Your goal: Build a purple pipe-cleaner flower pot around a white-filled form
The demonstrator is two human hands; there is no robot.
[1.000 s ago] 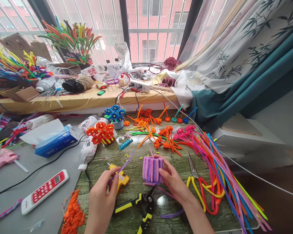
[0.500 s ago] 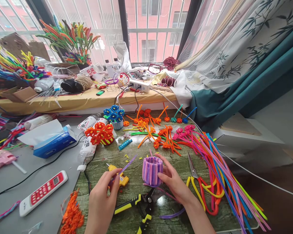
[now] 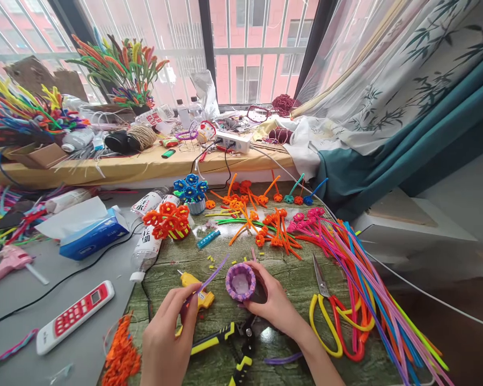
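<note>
Between the thumb and fingers of my right hand (image 3: 274,296) is a small round pot (image 3: 228,287) covered in pink and purple pipe cleaners. Its mouth tilts toward me, so the pale inside shows. My left hand (image 3: 169,327) pinches a thin purple pipe cleaner (image 3: 217,272), whose free end points up and right toward the pot, apart from it. Under and behind the left fingers lies a yellow glue gun (image 3: 204,298). Black-and-yellow cutting pliers (image 3: 219,336) rest below the pot, and another purple pipe cleaner (image 3: 284,359) lies under my right wrist.
Scissors (image 3: 322,289) and a long bundle of pipe cleaners (image 3: 372,289) lie on the right. Pipe-cleaner flower pots, one orange (image 3: 169,221) and one blue (image 3: 191,190), stand behind. A bottle (image 3: 145,252), tissue box (image 3: 94,236) and phone handset (image 3: 75,317) are on the left.
My right hand has tipped the pot so its opening faces me, where before its striped side showed. My left hand still pinches the purple pipe cleaner. The whole view has shifted slightly.
</note>
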